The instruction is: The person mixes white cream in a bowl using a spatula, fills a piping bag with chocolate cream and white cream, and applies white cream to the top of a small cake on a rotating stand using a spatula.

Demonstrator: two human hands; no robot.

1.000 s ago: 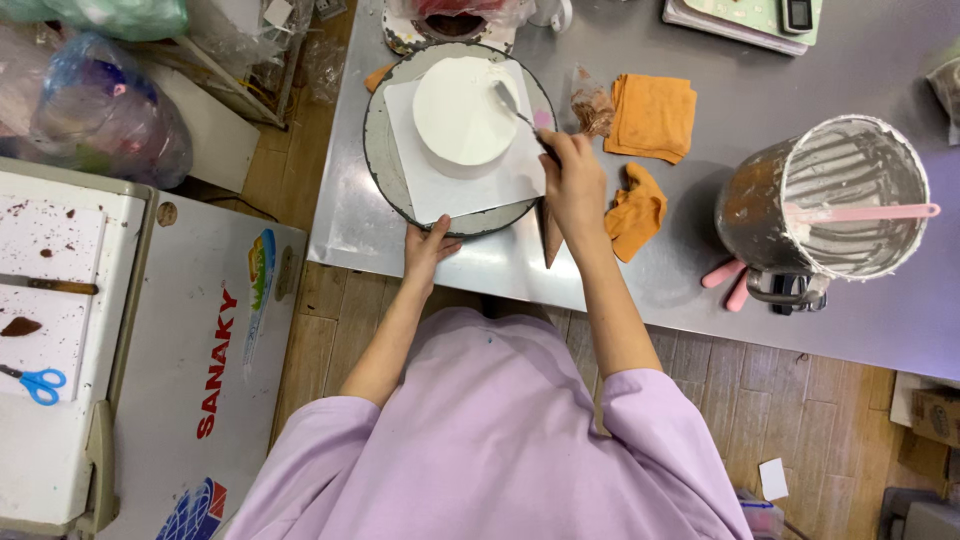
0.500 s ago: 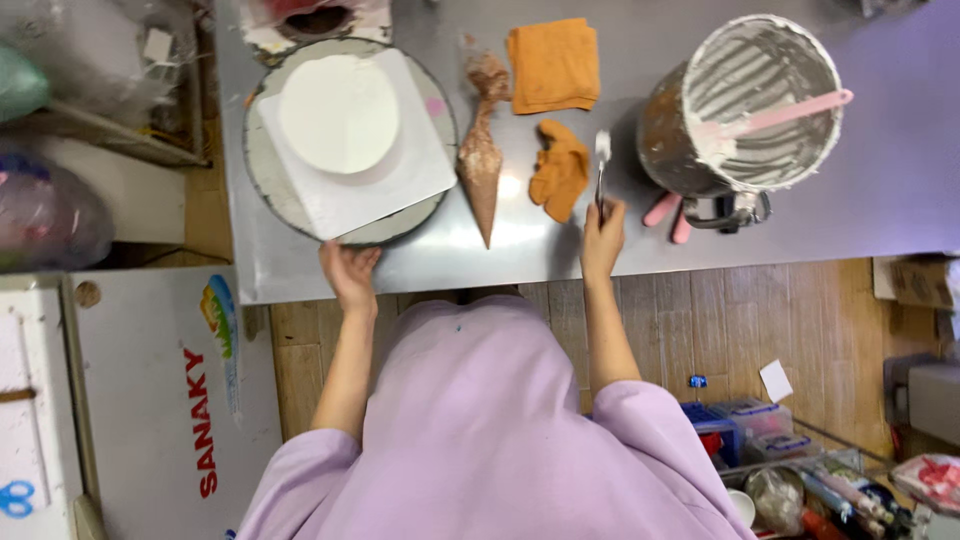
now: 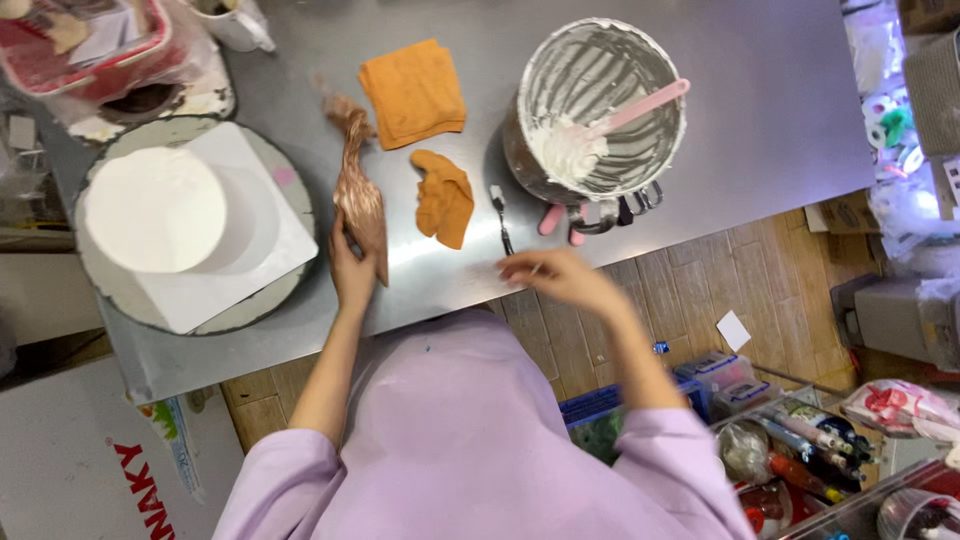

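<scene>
My left hand (image 3: pixel 349 268) closes around the lower end of a brown piping bag (image 3: pixel 358 190) that lies on the steel table (image 3: pixel 760 120). To the left, a round white cake (image 3: pixel 155 208) stands on a white square board (image 3: pixel 262 250) on a turntable (image 3: pixel 120 295). My right hand (image 3: pixel 553 276) hovers at the table's front edge, blurred, fingers loose and holding nothing. A small palette knife (image 3: pixel 500 218) lies on the table just beyond it.
A metal bowl (image 3: pixel 600 70) with white cream and a pink spatula (image 3: pixel 640 105) stands at the back right. A folded orange cloth (image 3: pixel 413 92) and a crumpled one (image 3: pixel 444 197) lie mid-table. Tool handles (image 3: pixel 560 218) poke out below the bowl. Boxes crowd the floor at right.
My left hand left the turntable's edge and took hold of the piping bag. My right hand set the palette knife down and drew back towards me.
</scene>
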